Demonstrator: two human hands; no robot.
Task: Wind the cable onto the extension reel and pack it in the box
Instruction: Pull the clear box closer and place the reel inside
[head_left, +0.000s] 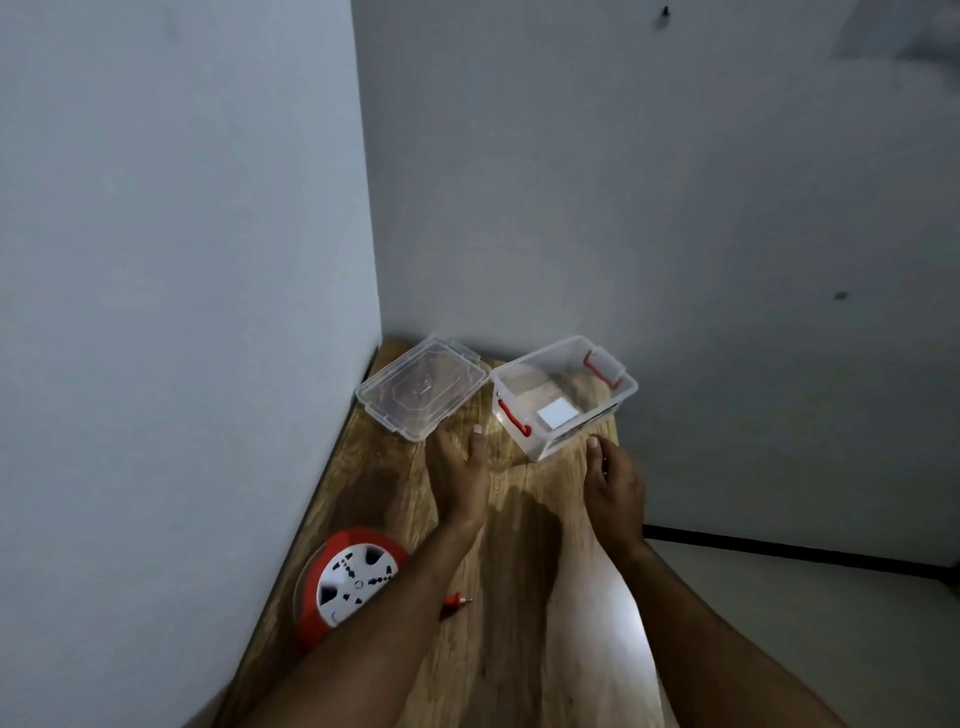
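A red and white extension reel (347, 582) stands on the wooden table (519, 649) at the near left, partly behind my left forearm. Its red plug (457, 603) lies on the table just right of that forearm. A clear plastic box (563, 397) with red latches sits open at the back right, with a white label inside. Its clear lid (421, 387) lies flat to the left of it. My left hand (460, 478) reaches forward between lid and box, fingers straight, holding nothing. My right hand (613, 488) reaches toward the box's near corner, fingers extended, also without anything in it.
Grey walls close the table in on the left and at the back. The table's right edge drops to a pale floor (805, 623) with a dark skirting strip (779, 545).
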